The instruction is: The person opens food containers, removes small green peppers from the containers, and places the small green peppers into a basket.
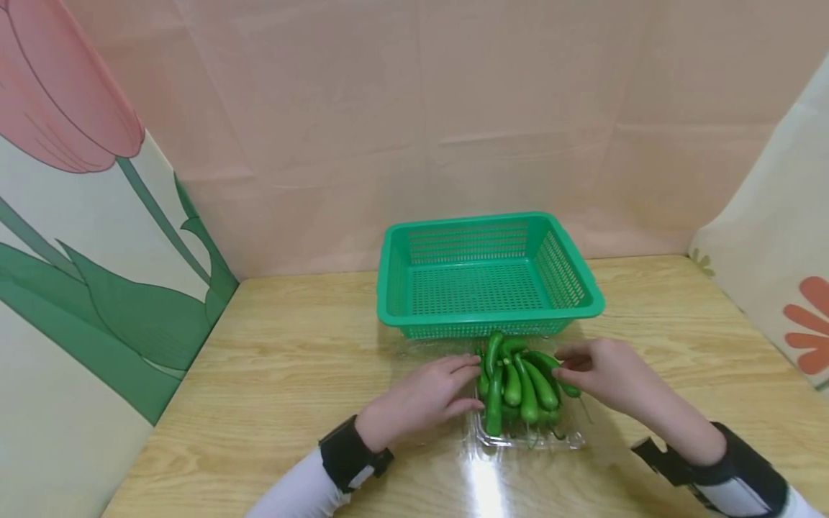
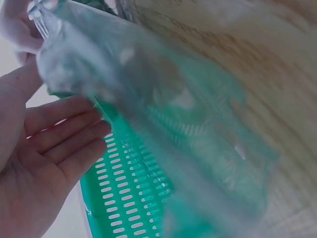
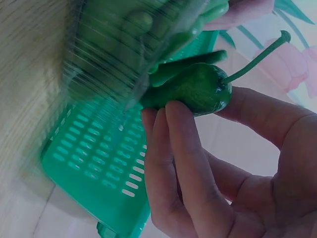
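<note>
Two bare hands work at a pile of green peppers (image 1: 529,403) that lies in a clear plastic tray (image 1: 570,440) on a wood-grained counter (image 1: 272,388). The right hand (image 1: 609,367), at the pile's right edge, pinches one glossy pepper (image 3: 198,89) between thumb and fingertips; in the right wrist view its long curved stem points up and away from the tray. The left hand (image 1: 424,392) is held loosely wide, fingers nearly straight, at the tray's left side; whether the fingertips touch the peppers or only the plastic, I cannot tell. Several peppers lie slantwise over one another, some stems hanging toward the near edge.

Just behind the tray stands a green basket (image 1: 492,319) with slotted walls and a gridded floor. Black wristbands (image 1: 352,453) circle both wrists over white sleeves (image 1: 294,493), and each band shows a pale patch too small to read.

Printed decoration is pictorial: a large pink tulip (image 1: 71,86) with green leaves on the left panel and an orange flower (image 1: 812,324) on the right, with a plain pinkish cloth (image 1: 324,129) between them. In both wrist views the clear plastic is blurred, and any marking on it is illegible.
</note>
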A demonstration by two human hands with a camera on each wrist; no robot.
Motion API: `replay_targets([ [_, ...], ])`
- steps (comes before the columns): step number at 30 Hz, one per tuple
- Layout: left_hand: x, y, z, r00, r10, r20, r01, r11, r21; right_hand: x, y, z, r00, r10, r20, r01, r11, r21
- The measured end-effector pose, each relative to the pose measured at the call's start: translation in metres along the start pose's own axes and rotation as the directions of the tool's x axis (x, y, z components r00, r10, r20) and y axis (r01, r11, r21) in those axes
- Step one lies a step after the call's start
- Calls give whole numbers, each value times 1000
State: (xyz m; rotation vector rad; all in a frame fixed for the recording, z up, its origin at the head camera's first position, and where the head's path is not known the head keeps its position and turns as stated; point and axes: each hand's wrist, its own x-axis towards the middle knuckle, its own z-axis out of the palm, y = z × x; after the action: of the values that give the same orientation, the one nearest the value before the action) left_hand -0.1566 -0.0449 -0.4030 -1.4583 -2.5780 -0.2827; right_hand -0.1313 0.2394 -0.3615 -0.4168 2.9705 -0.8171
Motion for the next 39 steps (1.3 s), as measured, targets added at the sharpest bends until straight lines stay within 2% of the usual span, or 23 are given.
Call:
replay_targets([
  [8, -1, -6, -1, 999, 50, 12, -50, 998, -32, -4, -1, -9, 1000, 4, 22, -4, 1000, -12],
  [18, -2, -6, -2, 999, 45, 11, -45, 999, -18, -5, -4, -16, 1000, -15, 13, 15, 1000, -22],
  [25, 0, -6, -1, 998, 59, -7, -59, 998, 4, -1, -9, -22, 999, -37, -19, 37, 999, 11],
  [34, 0, -4, 2, 999, 52, 5, -52, 998, 33, 20, -21, -26, 998, -30, 47, 23, 990, 142],
  [39, 0, -3, 0, 999, 48, 5, -48, 998, 31, 39, -25, -28, 999, -31, 37, 24, 983, 182],
])
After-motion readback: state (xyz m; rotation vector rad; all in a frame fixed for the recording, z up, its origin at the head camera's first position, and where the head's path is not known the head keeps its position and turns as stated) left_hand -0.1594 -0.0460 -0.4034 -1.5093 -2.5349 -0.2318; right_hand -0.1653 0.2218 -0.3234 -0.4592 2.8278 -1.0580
